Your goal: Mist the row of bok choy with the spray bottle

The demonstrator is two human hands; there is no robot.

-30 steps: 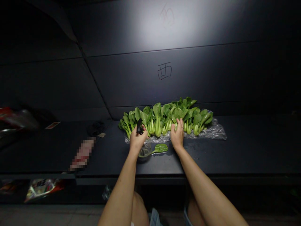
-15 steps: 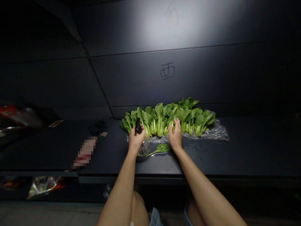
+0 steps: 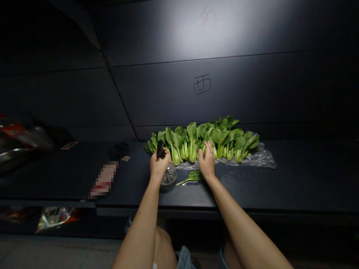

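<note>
My left hand point(image 3: 159, 164) is closed around the black trigger head of a clear spray bottle point(image 3: 169, 175), which hangs tilted over the shelf. Several heads of green bok choy point(image 3: 192, 147) stand side by side in a row, stems toward me, on crumpled clear plastic film point(image 3: 262, 157). In front of the row, my right hand point(image 3: 206, 160) is open with its fingers stretched out against or just before the stems; whether it touches them I cannot tell. A single loose leaf point(image 3: 193, 176) lies on the wet shelf between my two hands.
The dark shelf point(image 3: 303, 175) runs left and right, with water drops near the greens. A dark back panel point(image 3: 168, 89) with a handwritten character rises behind. To the left lie a blurred-out package point(image 3: 104, 180) and a dark cloth-like bundle point(image 3: 119, 150). Bright packets point(image 3: 56, 218) sit below.
My left hand with the spray bottle has moved slightly left. My right hand has also shifted left along the stems. The view has turned a little to the left.
</note>
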